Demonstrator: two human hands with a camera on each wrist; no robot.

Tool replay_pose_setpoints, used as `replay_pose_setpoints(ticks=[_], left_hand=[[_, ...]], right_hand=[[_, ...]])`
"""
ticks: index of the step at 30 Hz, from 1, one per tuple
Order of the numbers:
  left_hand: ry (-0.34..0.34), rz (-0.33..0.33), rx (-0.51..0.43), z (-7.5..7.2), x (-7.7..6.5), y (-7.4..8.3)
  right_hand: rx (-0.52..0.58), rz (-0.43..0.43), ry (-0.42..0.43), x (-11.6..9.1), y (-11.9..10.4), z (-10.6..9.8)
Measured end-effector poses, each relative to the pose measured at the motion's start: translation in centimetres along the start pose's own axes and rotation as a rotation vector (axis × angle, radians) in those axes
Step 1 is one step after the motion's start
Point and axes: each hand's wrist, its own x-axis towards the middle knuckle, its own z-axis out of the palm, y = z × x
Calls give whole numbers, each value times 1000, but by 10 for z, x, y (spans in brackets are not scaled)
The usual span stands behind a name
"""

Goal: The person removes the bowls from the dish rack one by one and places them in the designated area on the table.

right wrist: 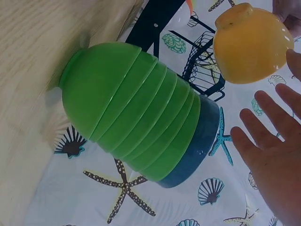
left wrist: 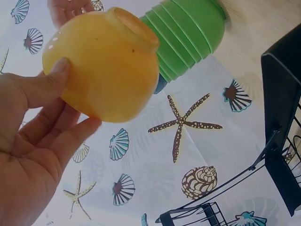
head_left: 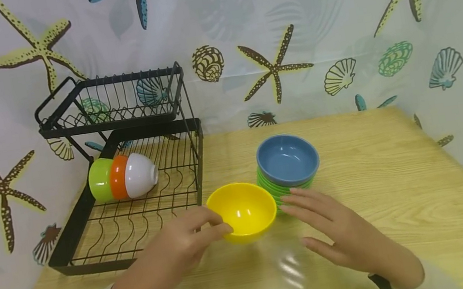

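In the head view a yellow bowl (head_left: pixel 246 208) is held upright above the table, its mouth facing up. My left hand (head_left: pixel 182 238) pinches its left rim between thumb and fingers; the left wrist view shows the thumb on the outside of the yellow bowl (left wrist: pixel 108 70). To the right, my right hand (head_left: pixel 331 229) hovers with fingers spread, apart from the yellow bowl. Just beyond its fingertips stands a stack of green bowls (right wrist: pixel 136 103), topped by a blue bowl (head_left: pixel 288 158).
At the left stands a black two-tier dish rack (head_left: pixel 115 127). On its lower tier a green bowl (head_left: pixel 101 180), an orange bowl (head_left: pixel 119 177) and a white bowl (head_left: pixel 138 175) lie nested on their sides. A patterned curtain (head_left: pixel 221 24) hangs behind the wooden table (head_left: pixel 391 179).
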Motion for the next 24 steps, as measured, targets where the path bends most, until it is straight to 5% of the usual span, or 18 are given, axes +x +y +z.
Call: replay_pose_setpoints(ticks=[8, 24], left_hand=[[-44, 127, 0, 5, 3, 8], [-139, 120, -57, 8, 4, 14]], right_hand=[[19, -113, 33, 1, -6, 11], [-30, -223, 182, 6, -10, 14]])
